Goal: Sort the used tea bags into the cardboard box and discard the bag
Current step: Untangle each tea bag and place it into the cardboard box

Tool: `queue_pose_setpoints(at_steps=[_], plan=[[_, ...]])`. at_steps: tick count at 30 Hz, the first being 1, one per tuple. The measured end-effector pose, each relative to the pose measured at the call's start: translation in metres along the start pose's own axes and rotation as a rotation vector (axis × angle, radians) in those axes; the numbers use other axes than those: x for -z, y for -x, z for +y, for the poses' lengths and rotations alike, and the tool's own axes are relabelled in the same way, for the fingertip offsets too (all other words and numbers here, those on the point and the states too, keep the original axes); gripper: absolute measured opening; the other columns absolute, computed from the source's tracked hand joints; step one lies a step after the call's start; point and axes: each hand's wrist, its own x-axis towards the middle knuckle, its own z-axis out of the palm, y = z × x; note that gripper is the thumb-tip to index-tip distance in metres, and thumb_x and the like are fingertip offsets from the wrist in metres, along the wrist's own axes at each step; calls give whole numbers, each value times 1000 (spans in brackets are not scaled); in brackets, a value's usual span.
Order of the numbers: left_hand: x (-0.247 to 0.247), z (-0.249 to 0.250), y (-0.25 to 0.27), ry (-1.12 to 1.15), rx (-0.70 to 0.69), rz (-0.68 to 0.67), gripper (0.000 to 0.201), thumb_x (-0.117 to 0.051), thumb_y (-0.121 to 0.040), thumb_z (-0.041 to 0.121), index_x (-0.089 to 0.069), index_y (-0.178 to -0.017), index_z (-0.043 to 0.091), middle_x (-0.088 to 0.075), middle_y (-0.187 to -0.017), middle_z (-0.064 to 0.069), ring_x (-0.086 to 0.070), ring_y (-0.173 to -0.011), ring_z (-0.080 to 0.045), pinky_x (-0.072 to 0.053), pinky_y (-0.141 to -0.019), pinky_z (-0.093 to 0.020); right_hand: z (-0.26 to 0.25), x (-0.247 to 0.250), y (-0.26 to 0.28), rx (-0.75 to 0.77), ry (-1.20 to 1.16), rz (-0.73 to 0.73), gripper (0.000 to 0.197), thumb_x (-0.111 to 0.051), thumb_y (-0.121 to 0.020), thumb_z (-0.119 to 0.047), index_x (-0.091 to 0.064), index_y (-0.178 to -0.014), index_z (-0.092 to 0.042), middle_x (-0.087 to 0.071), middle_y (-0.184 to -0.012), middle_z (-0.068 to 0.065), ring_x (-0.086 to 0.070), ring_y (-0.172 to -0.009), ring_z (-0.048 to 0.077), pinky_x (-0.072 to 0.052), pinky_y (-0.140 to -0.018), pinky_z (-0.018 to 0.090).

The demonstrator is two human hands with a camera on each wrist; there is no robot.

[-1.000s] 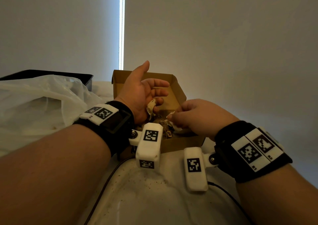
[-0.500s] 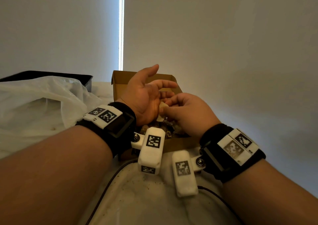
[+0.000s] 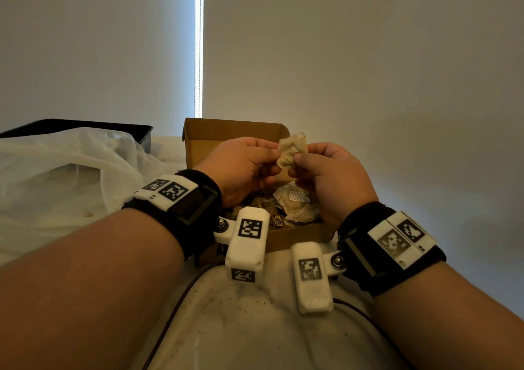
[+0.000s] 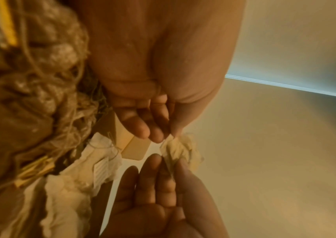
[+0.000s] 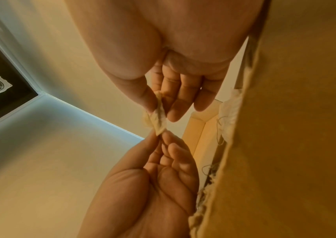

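Observation:
A crumpled, pale used tea bag is held up over the open cardboard box. My left hand pinches its left edge and my right hand pinches its right edge, thumb against fingers. The left wrist view shows the same tea bag between my left hand's fingertips and the right hand below. In the right wrist view the tea bag hangs between the two pinches. Several more used tea bags with strings and tags lie in the box.
A crumpled clear plastic bag lies to the left of the box, with a black tray behind it. A white surface speckled with tea crumbs is in front of the box, and a dark cable crosses it. A plain wall stands close behind.
My left hand was open, palm up, over the box while the right reached into it. Both hands have since risen and now pinch one tea bag between them.

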Motion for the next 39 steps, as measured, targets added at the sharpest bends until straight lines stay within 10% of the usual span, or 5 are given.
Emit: queue_pose_setpoints(at_steps=[28,33,39], plan=[[-1,2,2,-57,-51,96,10,-55,-98,10,-62,-102,16,-65,-89,-4,-60,-73,-15,-48,-60,-27,-11,23,-3,74,438,17,9,-72,-87,-13,-66,-85,-19,-71,-85,3,-67,-70,14,-46,-56,22],[1,10,1,-605,-217,147,9,-58,-96,18,-63,-98,24,-65,-96,3,-62,-84,-11,-48,-64,-21,-26,23,4,-84,808,-188,3,-72,-87,-17,-73,-90,-17,-72,-94,4,-68,-86,19,-56,-75,29],[-19,8,12,-1155,-141,-280,15,-63,-95,34,-67,-109,30,-66,-101,10,-62,-92,-6,-53,-84,-24,-33,16,10,-146,1092,-247,20,-71,-88,-23,-74,-104,-12,-71,-103,8,-66,-98,24,-54,-88,33]])
